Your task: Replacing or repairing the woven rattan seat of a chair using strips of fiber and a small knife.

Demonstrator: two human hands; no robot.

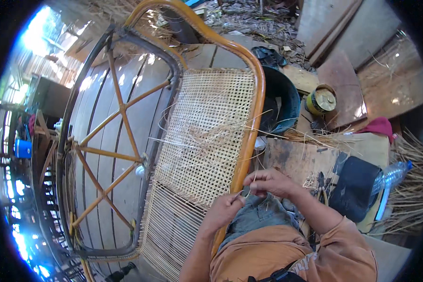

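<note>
My left hand (224, 209) is closed in a pinch beside the rattan frame (254, 117), above my lap. Close to it on the right, my right hand (271, 182) pinches too, fingertips almost meeting the left ones. A thin pale cane strand (254, 176) shows at my right fingers; its full run between the hands is too fine to follow. Left of my hands lies the chair's woven cane panel (211, 103). Its upper part has a finished open mesh with loose strand ends on top, while the lower part has only parallel strands (174, 225).
A dark frame with crossed rattan poles (122, 109) adjoins the panel on the left. To the right are a dark blue tub (289, 101), a yellow can (322, 100), pliers (321, 185), a black pouch (356, 188), a plastic bottle (395, 175) and a cane bundle (409, 202).
</note>
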